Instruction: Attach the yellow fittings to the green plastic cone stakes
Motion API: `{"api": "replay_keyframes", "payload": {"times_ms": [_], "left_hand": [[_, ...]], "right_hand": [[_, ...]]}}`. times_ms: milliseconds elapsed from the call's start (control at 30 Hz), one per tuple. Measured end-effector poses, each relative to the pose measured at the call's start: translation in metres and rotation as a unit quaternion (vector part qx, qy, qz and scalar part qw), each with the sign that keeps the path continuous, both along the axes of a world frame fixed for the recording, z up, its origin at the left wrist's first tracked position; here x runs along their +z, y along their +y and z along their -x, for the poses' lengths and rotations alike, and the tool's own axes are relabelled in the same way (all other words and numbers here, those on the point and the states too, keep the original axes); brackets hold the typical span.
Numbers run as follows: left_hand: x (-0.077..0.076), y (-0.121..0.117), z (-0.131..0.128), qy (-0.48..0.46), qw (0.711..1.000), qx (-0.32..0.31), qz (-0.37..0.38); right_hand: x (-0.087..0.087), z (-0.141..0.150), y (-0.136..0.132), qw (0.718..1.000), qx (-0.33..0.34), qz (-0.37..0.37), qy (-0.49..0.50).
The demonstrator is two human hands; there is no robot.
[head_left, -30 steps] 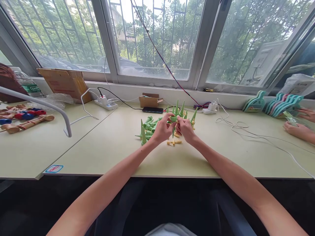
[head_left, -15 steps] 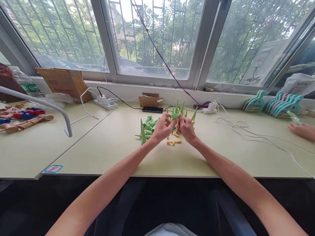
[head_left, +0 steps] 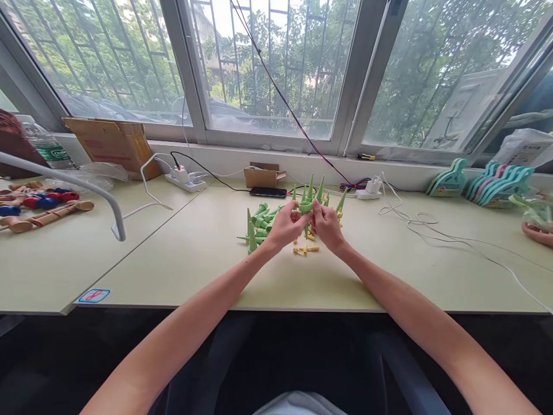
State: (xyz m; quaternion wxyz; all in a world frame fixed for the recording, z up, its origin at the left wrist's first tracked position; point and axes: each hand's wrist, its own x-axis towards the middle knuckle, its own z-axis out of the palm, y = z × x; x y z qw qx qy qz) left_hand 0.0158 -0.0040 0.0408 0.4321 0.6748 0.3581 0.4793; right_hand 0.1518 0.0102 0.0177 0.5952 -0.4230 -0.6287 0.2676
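My left hand (head_left: 285,226) and my right hand (head_left: 326,226) meet above the middle of the pale green table (head_left: 207,265), fingers closed on one green cone-shaped plastic spike (head_left: 305,210) held between them with its open end up. A heap of the same green spikes (head_left: 259,225) lies just left of my left hand. More of them stand point-up behind my hands (head_left: 320,189). A few small yellow plastic pieces (head_left: 305,249) lie on the table under my hands.
A black phone (head_left: 268,192), a small cardboard box (head_left: 263,176) and a power strip (head_left: 186,181) with cables sit near the window sill. Wooden toys (head_left: 41,208) lie far left. Another person's hand (head_left: 536,229) works at the right edge beside teal cards (head_left: 496,183).
My hands have stayed together over the pile, turning the green spike slightly between the fingers. The other person's hand at the right has drawn back toward the edge.
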Motion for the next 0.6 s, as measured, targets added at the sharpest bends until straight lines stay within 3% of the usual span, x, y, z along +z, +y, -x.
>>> {"api": "replay_keyframes", "payload": {"times_ms": [600], "left_hand": [[0.0033,-0.0044,0.0006,0.001,0.997,-0.009,0.073]], "right_hand": [[0.0038,0.0013,-0.0033,1.0,0.003,-0.006,-0.029]]}}
